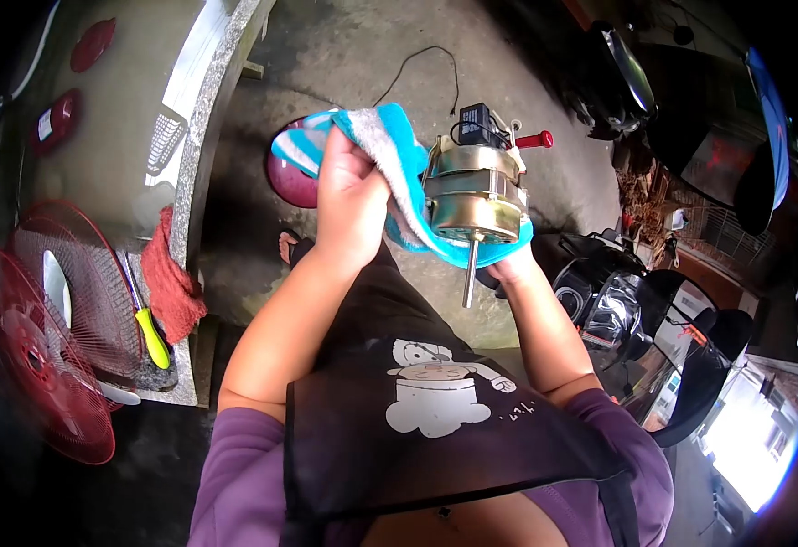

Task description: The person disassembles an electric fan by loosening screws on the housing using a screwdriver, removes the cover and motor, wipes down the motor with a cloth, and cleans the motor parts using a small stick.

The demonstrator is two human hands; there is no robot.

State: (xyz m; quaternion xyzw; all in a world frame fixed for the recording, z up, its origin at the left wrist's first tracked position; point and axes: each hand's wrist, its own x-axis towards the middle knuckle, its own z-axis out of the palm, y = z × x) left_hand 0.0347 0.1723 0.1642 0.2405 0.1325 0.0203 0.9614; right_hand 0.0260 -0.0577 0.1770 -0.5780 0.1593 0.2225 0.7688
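A brass-coloured fan motor (476,196) with a steel shaft pointing down toward me sits in front of my body. On its top are a black box (475,120) and a red knob (536,139). My left hand (352,187) pinches a blue and grey striped cloth (390,150) to the left of the motor. The cloth runs beneath the motor to my right hand (513,263), which supports the motor from below through the cloth. Most of the right fingers are hidden behind the motor and cloth.
On the left, a concrete counter (200,137) bears red fan guards (43,337), a yellow-green-handled screwdriver (152,337) and a reddish-brown cloth (169,278). A dark pink round base (291,182) stands on the floor, near a black cord (426,50). Parked motorbikes (613,310) line the right.
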